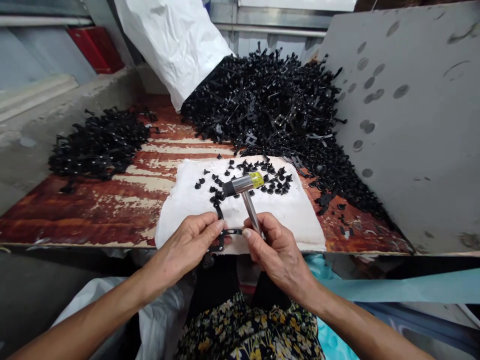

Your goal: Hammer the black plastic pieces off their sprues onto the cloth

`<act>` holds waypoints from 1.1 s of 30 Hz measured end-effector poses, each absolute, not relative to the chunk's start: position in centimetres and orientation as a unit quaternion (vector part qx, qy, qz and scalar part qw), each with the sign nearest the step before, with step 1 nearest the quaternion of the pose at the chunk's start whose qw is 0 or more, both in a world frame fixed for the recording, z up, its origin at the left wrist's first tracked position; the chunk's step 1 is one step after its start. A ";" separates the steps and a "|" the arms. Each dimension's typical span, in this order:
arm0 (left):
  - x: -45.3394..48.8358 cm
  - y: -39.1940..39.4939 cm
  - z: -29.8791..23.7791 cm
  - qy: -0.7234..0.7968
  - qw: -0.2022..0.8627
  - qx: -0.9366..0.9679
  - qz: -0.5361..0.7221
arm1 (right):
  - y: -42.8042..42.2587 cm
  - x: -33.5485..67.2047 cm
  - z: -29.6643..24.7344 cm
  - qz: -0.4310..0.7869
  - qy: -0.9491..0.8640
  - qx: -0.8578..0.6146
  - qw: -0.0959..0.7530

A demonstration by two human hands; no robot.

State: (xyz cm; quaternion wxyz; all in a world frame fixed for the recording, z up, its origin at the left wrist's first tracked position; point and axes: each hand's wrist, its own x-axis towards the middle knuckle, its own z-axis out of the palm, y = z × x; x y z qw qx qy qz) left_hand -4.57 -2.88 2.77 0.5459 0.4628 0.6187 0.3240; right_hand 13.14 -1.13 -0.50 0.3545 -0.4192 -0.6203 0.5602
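My left hand (189, 240) is closed in a pinch on a black strap-like part (221, 235) at the near edge of a white cloth pad (296, 212). My right hand (275, 247) is wrapped round the metal handle of a small hammer (243, 186), whose head has a black end and a yellow end. That hand's thumb also touches the black part. Several small black studs (275, 182) lie scattered on the pad beyond the hammer head.
A big heap of black parts (277, 105) spills from a white sack (176, 45) at the back. A smaller heap (99, 145) lies at the left on the worn red board (97, 210). A grey panel (412, 130) stands at the right.
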 end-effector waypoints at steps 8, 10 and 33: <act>-8.6 0.5 3.4 0.636 0.540 0.482 0.267 | 0.7 15.3 0.3 0.463 -0.675 -0.465 0.338; -9.7 1.4 3.4 0.619 0.542 0.519 0.230 | 1.0 15.7 0.1 0.475 -0.664 -0.469 0.339; -11.4 3.5 3.0 0.563 0.563 0.587 0.148 | 1.5 16.2 -0.6 0.526 -0.648 -0.457 0.308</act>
